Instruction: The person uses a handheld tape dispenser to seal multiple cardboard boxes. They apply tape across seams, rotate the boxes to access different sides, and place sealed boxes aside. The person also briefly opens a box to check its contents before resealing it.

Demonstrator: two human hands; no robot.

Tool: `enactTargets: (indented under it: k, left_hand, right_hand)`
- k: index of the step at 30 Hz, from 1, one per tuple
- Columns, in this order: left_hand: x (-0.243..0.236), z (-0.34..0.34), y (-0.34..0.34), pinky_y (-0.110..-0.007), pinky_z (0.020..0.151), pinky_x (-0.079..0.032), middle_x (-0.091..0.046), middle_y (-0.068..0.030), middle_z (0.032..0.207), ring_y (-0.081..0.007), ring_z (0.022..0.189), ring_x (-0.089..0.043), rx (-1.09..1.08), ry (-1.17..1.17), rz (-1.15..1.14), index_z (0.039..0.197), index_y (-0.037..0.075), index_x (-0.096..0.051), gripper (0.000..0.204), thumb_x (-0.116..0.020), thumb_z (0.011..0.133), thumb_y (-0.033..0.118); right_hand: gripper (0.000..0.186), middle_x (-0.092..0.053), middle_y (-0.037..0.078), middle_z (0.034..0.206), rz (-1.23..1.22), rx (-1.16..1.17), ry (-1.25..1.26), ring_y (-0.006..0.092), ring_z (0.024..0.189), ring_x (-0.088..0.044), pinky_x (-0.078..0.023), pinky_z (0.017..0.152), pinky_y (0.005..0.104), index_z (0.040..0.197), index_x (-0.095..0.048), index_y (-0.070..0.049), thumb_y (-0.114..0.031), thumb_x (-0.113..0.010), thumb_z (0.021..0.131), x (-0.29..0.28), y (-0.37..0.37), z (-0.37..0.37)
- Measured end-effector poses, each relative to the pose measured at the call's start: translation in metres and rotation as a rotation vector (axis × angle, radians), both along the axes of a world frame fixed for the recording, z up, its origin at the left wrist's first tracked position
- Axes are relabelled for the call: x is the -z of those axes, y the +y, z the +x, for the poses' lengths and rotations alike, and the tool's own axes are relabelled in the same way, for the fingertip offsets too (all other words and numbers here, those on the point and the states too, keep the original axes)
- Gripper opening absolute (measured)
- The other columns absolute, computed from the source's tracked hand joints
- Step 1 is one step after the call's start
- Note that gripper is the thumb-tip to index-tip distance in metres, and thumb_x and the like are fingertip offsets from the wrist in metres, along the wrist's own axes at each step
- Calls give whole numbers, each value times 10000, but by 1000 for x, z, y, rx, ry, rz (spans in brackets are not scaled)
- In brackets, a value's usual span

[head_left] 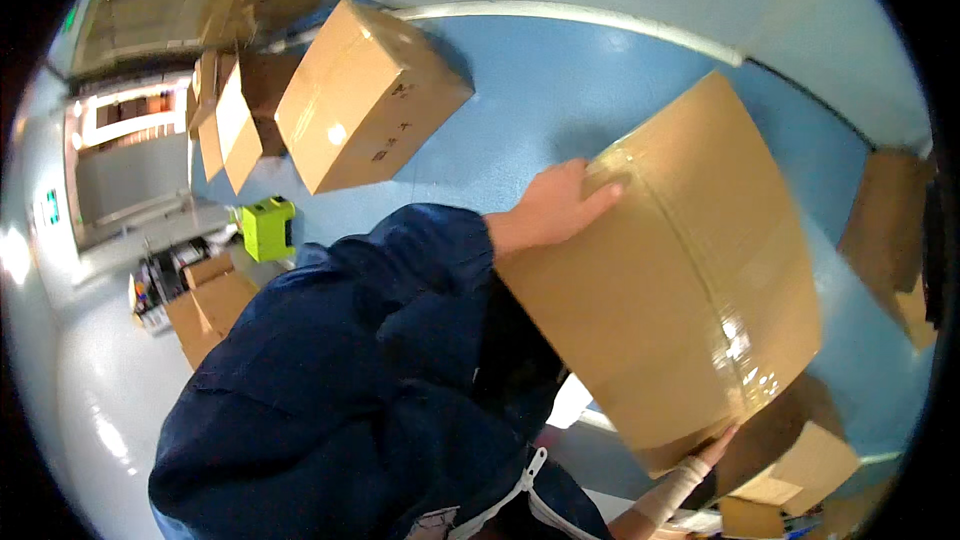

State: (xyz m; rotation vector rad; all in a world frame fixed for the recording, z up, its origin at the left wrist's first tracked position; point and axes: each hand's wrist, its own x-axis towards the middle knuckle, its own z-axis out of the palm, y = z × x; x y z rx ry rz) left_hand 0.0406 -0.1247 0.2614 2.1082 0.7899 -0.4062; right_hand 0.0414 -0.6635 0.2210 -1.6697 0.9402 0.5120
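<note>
A large closed cardboard box (665, 280), its seam sealed with shiny clear tape, is tilted in front of me between my hands. My left hand (555, 205) grips its upper left end, with the thumb lying on the taped face and the other fingers bent at the edge. At the lower end, near the tape's other end, my right hand (714, 448) holds the box's edge; most of its fingers are hidden. A pale band wraps the right wrist. Whether the box's underside touches the floor is hidden.
Another taped cardboard box (370, 100) stands on the blue floor (520, 90) near the wall. Beside it is an open-flapped box (238, 125). A bright green case (268, 229) lies at left. More open cartons (795, 470) are at lower right, and brown cardboard (885, 230) leans at far right.
</note>
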Motion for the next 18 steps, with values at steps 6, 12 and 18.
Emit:
enactTargets:
  k: [6, 12, 18]
  left_hand:
    - [-127, -128, 69, -434, 850, -407, -545, -301, 1015, -409, 972, -525, -241, -40, 89, 1102, -91, -475, 675, -412, 860, 536]
    - [-212, -251, 153, -435, 869, -402, -542, -298, 1042, -412, 1002, -519, -527, -128, 43, 1093, -93, -480, 706, -399, 854, 567]
    - [-260, -364, 252, -406, 894, -406, -548, -312, 1057, -384, 1022, -544, -859, -188, 135, 1128, -106, -478, 729, -391, 855, 565]
  right_hand:
    - [703, -466, 151, 1243, 65, -219, -84, 259, 1103, -466, -387, 924, 374, 1286, -393, 24, -537, -430, 865, -89, 101, -16]
    - [635, -535, 155, 1137, 109, -521, -349, 262, 1003, -528, -444, 843, 373, 1186, -483, 57, -499, -399, 892, -155, 234, -2]
    - [591, -470, 115, 1258, 554, -761, -331, 245, 1125, -465, -387, 939, 363, 1286, -394, 11, -453, -389, 919, -173, 439, 10]
